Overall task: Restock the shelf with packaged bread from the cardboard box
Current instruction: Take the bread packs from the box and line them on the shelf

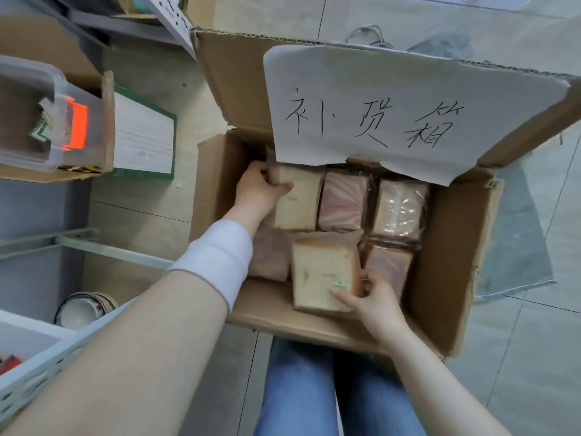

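An open cardboard box sits on the floor in front of me, with a white handwritten paper sign on its far flap. Inside lie several packaged bread loaves in clear wrap. My left hand grips a pale loaf at the box's far left. My right hand holds another pale loaf at its near right corner, near the front wall. Pinkish swirl loaves and a glossy wrapped loaf lie untouched to the right.
A metal shelf rail runs along the lower left, with bowls beneath it. A clear plastic bin with an orange latch and a green-edged paper sheet lie at the left. A grey mat lies right of the box. My jeans-clad legs are below.
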`<state>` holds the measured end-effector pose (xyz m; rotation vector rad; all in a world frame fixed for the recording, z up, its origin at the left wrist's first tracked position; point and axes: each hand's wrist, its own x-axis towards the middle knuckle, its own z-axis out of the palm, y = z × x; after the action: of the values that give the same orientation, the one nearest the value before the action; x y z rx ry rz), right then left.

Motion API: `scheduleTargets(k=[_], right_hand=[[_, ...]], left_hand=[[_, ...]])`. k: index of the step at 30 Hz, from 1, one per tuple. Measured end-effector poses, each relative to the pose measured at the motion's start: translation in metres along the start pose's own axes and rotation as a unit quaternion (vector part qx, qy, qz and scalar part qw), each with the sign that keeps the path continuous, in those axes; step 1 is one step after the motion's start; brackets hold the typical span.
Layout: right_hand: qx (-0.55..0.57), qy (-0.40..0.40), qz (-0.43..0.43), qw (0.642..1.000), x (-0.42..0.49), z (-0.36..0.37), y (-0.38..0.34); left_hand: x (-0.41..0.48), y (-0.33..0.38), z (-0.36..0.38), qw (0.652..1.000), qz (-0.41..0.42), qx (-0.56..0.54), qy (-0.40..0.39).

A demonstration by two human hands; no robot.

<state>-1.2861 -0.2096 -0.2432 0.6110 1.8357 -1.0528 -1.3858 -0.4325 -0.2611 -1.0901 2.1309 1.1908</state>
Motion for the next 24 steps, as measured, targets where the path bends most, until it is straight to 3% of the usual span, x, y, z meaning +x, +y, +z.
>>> scheduleTargets(k=[5, 12, 15, 19, 24], right_hand=[[0.061, 0.015, -0.023, 0.998, -0.045, -0.046, 0.014], [0.045, -0.012, -0.149, 0.988, -0.171, -0.077, -0.006], [0.018, -0.052, -0.2, 0.978, -0.249, -0.071, -0.031], [-0.021, -0.129, -0.276, 0.952, -0.357, -0.031, -0.073], [-0.052, -0.233, -0.399, 0.885, -0.482, 0.07, -0.116]], left_hand=[[-0.08, -0.013, -0.029, 0.994, 0.026, -0.08, 0.069], [-0.289, -0.046, -0.107, 0.96, 0.055, -0.197, 0.192], [-0.389, -0.06, -0.158, 0.926, 0.088, -0.277, 0.242], [-0.515, -0.09, -0.238, 0.876, 0.149, -0.305, 0.342], [-0.647, -0.17, -0.331, 0.8, 0.194, -0.329, 0.463]])
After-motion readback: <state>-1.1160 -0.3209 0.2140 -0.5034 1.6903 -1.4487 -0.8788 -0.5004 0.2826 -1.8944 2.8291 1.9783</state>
